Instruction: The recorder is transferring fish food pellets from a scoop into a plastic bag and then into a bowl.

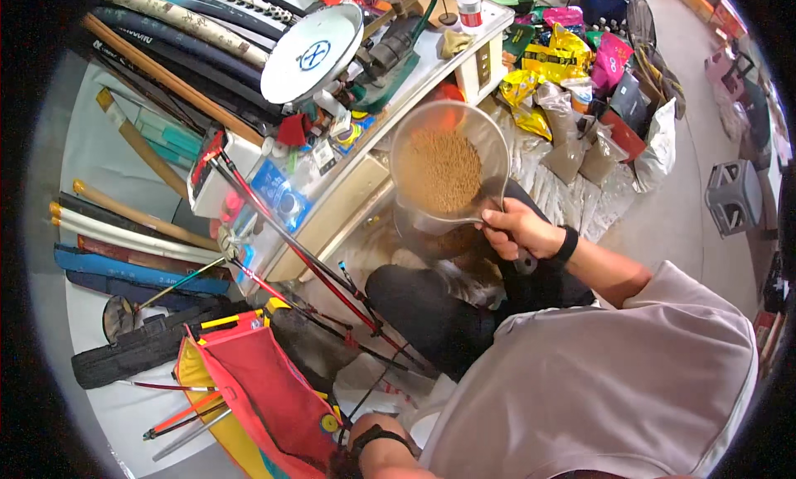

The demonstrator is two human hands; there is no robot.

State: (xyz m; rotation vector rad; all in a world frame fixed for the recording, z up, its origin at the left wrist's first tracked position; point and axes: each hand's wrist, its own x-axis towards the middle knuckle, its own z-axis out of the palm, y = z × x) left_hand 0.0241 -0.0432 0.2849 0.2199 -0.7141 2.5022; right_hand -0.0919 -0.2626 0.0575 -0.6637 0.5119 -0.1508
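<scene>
My right hand (522, 230) grips the handle of a clear plastic scoop-like jug (495, 144), raised above my lap. Brown granules (443, 171) lie inside the jug, against its lower side. Below it, a round container (407, 227) is partly hidden between my legs, with brown material in it. At the bottom edge, my left hand (372, 423) shows only a little past its black wristband; its fingers are hidden, near a red bag (273, 392) and some white plastic.
A cluttered workbench (448, 81) holds a white enamel dish (289, 62). Colourful bait-like packets (556, 56) and clear bags of granules (563, 143) crowd the floor on the right, near a grey stool (734, 196). Red-and-black poles (317, 261) slant beside my knee; long rod cases (143, 271) line the left.
</scene>
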